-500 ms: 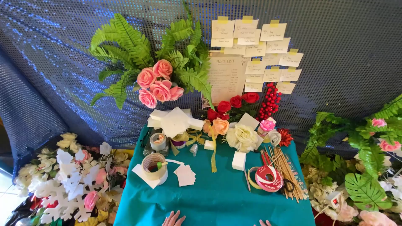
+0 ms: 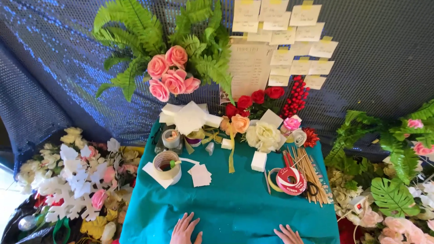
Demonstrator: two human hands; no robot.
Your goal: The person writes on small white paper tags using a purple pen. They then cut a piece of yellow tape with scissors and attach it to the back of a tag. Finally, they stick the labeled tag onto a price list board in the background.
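My left hand (image 2: 184, 230) lies flat, fingers spread, on the teal cloth of the small table (image 2: 235, 199) at its near edge. My right hand (image 2: 287, 235) rests on the cloth too, fingers apart, further right. Neither holds anything. Nearest the left hand are a wide roll of tan tape (image 2: 167, 165) and small white paper squares (image 2: 200, 175). Ahead of the right hand lie a red ribbon spool (image 2: 291, 180), thin wooden sticks (image 2: 310, 175) and a white foam block (image 2: 258, 161).
At the table's back stand a cream rose (image 2: 263, 136), an orange rose (image 2: 239, 123), red roses (image 2: 257, 97), red berries (image 2: 295, 96) and white paper pieces (image 2: 190, 116). Ferns with pink roses (image 2: 172, 74) and paper notes (image 2: 289, 40) hang on a blue sequin backdrop. Piles of artificial flowers (image 2: 77, 176) and leaves (image 2: 393, 194) flank the table.
The view has dropped slightly toward the table, so more of both hands shows on the cloth. Nothing on the table has moved.
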